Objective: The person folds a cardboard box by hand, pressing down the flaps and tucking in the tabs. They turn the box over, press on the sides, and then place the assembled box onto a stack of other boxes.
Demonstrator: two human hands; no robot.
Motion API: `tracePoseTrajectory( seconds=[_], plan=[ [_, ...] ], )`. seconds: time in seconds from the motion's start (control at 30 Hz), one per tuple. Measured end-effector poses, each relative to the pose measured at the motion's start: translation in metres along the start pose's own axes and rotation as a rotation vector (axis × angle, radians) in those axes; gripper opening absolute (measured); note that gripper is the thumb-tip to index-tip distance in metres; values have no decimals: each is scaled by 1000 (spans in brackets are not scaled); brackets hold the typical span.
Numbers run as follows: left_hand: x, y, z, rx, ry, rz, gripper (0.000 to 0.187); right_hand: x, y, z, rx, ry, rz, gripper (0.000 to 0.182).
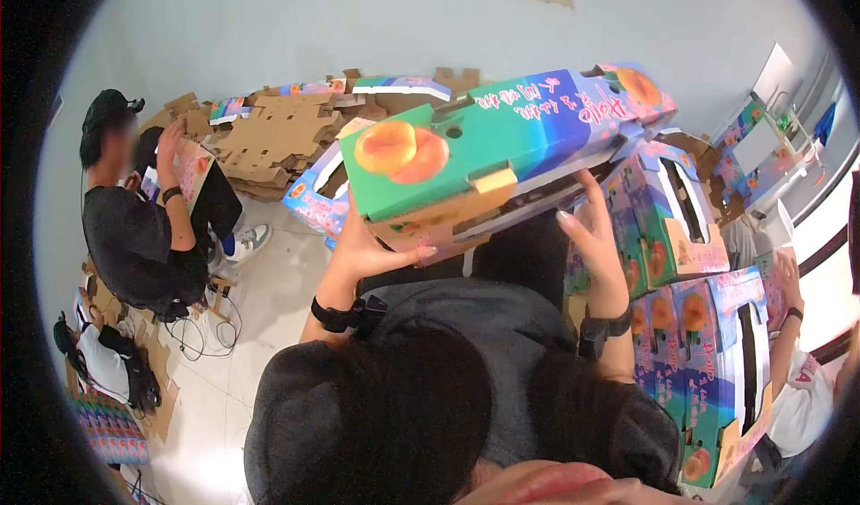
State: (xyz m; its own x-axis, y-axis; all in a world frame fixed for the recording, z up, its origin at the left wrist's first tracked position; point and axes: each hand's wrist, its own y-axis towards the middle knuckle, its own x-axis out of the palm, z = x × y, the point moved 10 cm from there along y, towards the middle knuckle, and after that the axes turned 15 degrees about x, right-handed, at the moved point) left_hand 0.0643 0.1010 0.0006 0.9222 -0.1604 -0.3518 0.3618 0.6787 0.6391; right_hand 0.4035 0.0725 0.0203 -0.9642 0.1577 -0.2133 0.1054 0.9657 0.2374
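Note:
A printed cardboard box (524, 133) with peach pictures and a green, blue and pink top is held up in front of me, tilted, its right end higher. My left hand (376, 250) grips its near left corner, the thumb along the lower edge and the other fingers hidden behind the box. At the near long side, my right hand (593, 227) has its fingertips at the edge beside a long dark opening, with the thumb apart from the card. A small tan flap (494, 183) sticks out from the near edge.
Finished-looking boxes (708, 362) are stacked at my right. Flat brown cardboard sheets (273, 138) lie piled along the wall. On the left, a person (134, 218) in dark clothes handles a printed piece; cables (215, 326) lie on the floor. Another person's arm (788, 326) is at far right.

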Motion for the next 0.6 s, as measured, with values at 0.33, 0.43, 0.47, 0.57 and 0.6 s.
tracePoseTrajectory(
  seconds=[0.33, 0.43, 0.47, 0.57, 0.6],
  plan=[
    [9, 22, 35, 85, 44, -30, 78, 10, -29, -37, -25, 540, -238, 93],
    [0, 19, 30, 358, 331, 95, 68, 5, -32, -21, 145, 637, -148, 100],
    [-3, 19, 37, 443, 523, 103, 70, 7, -34, -19, 180, 615, -116, 97],
    [-7, 8, 56, 583, 774, 231, 80, 6, -33, 3, 170, 654, -121, 87],
    [-9, 4, 61, 604, 774, 270, 83, 5, -32, 5, 140, 635, -150, 87]
  ],
)
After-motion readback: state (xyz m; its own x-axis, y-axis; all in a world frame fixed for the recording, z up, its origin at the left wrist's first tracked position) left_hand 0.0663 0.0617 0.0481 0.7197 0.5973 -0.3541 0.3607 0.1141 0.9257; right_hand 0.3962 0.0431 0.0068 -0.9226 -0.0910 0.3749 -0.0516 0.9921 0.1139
